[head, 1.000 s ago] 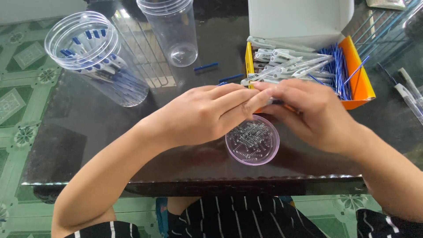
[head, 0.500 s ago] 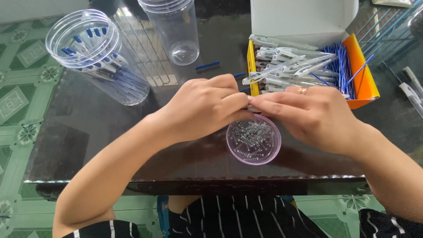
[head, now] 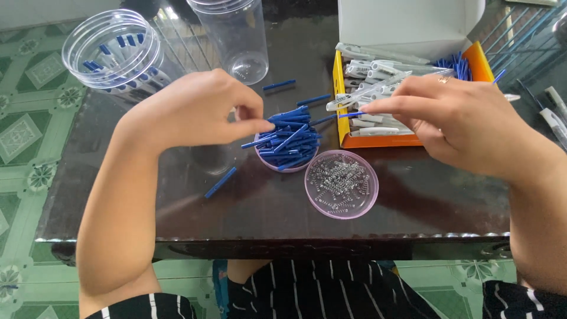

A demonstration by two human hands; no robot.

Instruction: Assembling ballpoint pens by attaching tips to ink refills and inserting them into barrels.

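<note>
The pink dish of small metal springs [head: 341, 184] sits near the front edge of the dark table [head: 177, 201], and everything else is best placed from it. Just behind it to the left, a second dish heaped with short blue tubes [head: 287, 140] has the left hand [head: 198, 109] over its rim, fingers pinched together at the pile, seemingly closing on one tube. Behind the spring dish to the right, the right hand [head: 458, 121] grips a clear pen barrel [head: 366, 94] with a blue piece at its tip, held over the orange-sided box [head: 407, 77] of barrels. Far back to the left, a clear jar [head: 112, 50] holds a handful of finished pieces (blue-capped, as far as can be told). Judging by the full box and dishes, most of the assembly remains
</note>
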